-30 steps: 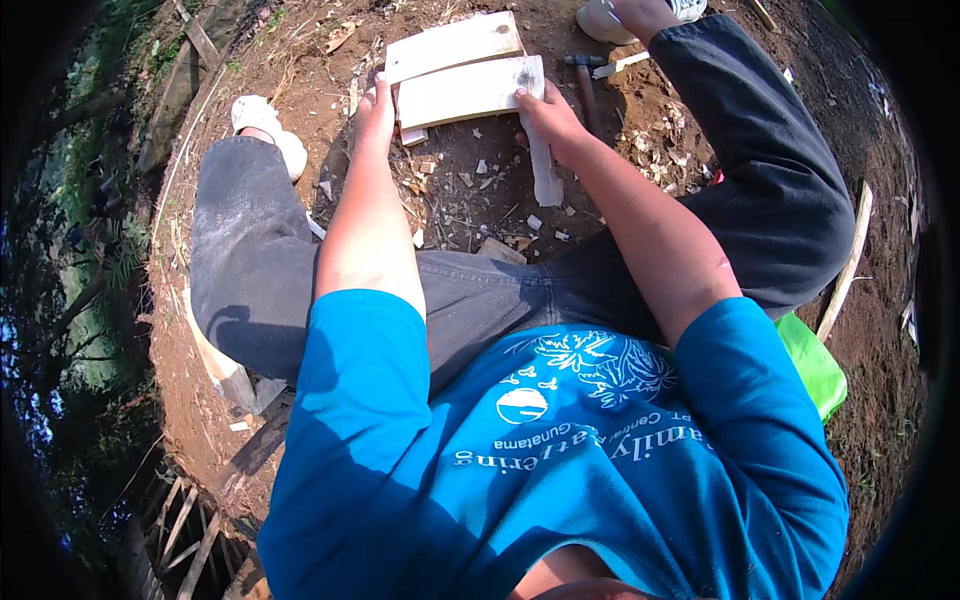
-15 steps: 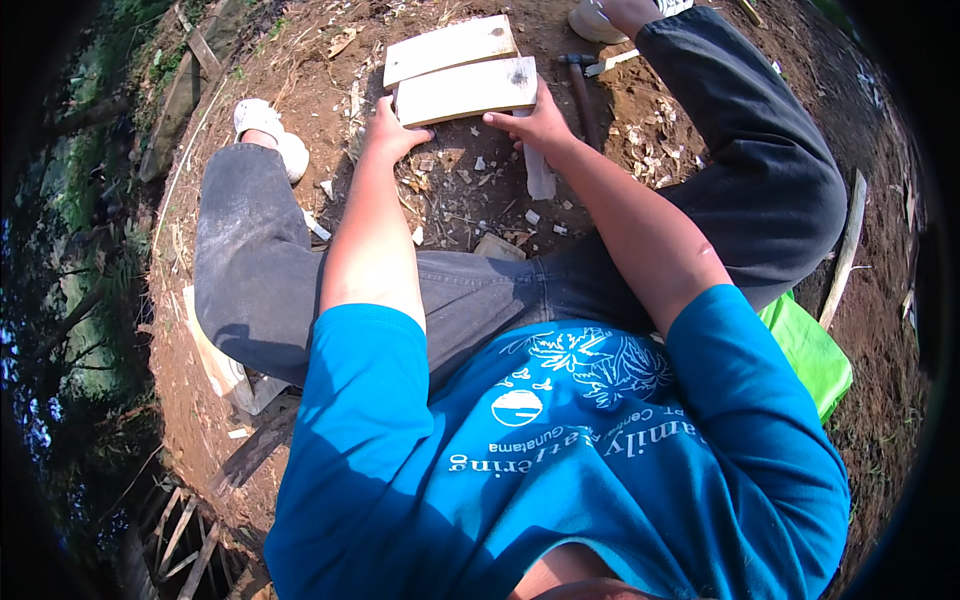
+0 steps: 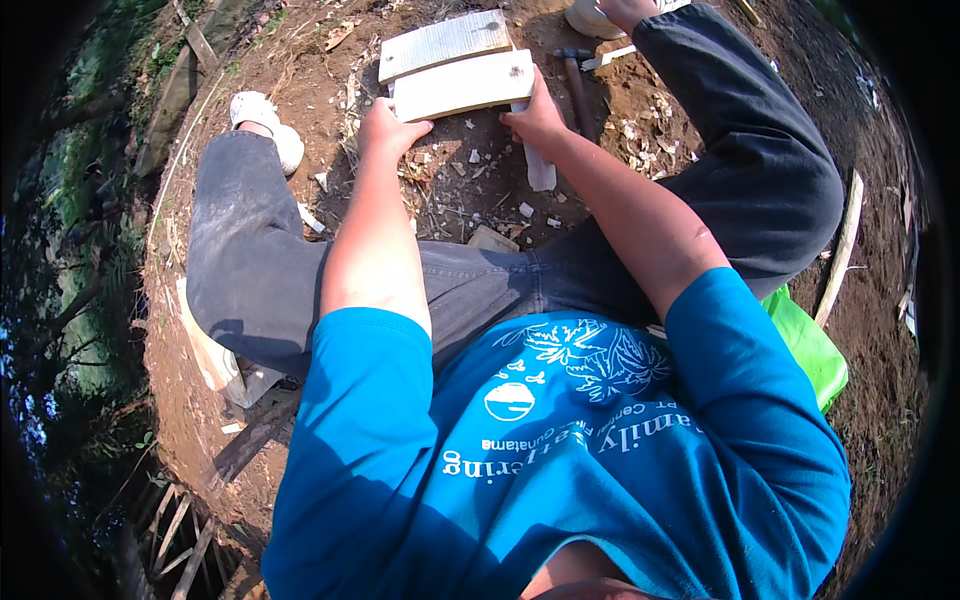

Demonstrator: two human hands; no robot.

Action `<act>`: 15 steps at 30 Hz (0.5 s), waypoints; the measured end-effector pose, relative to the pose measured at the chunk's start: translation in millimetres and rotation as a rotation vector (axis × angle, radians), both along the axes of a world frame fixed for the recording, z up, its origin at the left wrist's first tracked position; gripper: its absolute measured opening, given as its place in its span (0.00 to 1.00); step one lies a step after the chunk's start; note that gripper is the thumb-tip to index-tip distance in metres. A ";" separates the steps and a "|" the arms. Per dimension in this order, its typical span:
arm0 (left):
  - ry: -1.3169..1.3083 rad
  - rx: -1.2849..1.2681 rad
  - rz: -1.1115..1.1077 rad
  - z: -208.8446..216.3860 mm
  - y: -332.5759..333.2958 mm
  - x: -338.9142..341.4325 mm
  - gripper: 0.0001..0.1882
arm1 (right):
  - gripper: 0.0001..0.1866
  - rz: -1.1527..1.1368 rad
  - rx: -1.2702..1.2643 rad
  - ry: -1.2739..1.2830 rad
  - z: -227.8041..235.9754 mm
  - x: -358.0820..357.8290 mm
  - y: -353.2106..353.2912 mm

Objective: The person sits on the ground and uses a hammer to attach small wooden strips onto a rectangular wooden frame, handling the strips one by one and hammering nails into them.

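Note:
A pale, short wooden board [image 3: 463,88] with a dark knot at its right end is held level between my hands. My left hand [image 3: 388,132] is closed round its left end, thumb along the near edge. At the right end my right hand [image 3: 538,116] grips it, the thumb bent in at the near corner. Just behind lies a second pale board [image 3: 440,48], also with a dark knot at its right. A thin, whitish strip [image 3: 540,170] sticks out below my right hand; its far end is hidden.
A hammer [image 3: 577,90] lies on the soil to the right of the boards. Wood chips [image 3: 475,157] litter the ground between my legs. A light stick [image 3: 842,245] and a bright green bag [image 3: 808,340] are by my right thigh. A wooden piece [image 3: 205,345] lies at left.
My right thumb has drawn in toward the board's right corner. The far board's top now looks duller, with its grain showing. The whole view has shifted slightly.

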State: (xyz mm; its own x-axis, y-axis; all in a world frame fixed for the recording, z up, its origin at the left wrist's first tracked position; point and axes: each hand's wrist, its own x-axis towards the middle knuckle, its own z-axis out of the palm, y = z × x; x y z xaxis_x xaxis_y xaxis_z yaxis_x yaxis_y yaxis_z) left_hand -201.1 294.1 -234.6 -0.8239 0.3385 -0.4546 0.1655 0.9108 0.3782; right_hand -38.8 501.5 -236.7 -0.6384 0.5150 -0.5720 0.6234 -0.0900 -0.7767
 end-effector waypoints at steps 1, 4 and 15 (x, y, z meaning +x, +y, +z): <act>0.007 -0.012 -0.003 1.8 1.2 0.6 0.43 | 0.57 0.004 -0.003 -0.009 0.7 -0.9 0.3; 0.018 -0.042 0.008 6.4 4.4 4.0 0.43 | 0.54 -0.003 0.042 -0.040 4.4 -6.5 -4.0; -0.049 -0.007 0.028 7.0 -3.8 4.7 0.43 | 0.48 -0.161 0.028 0.000 22.2 -8.4 -22.1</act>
State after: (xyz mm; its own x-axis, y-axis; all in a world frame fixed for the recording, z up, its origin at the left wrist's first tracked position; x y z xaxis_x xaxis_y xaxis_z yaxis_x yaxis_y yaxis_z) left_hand -196.4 290.2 -227.6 -0.8096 0.3122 -0.4971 0.1216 0.9176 0.3784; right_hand -47.2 479.4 -214.5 -0.5462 0.6264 -0.5562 0.6025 -0.1675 -0.7803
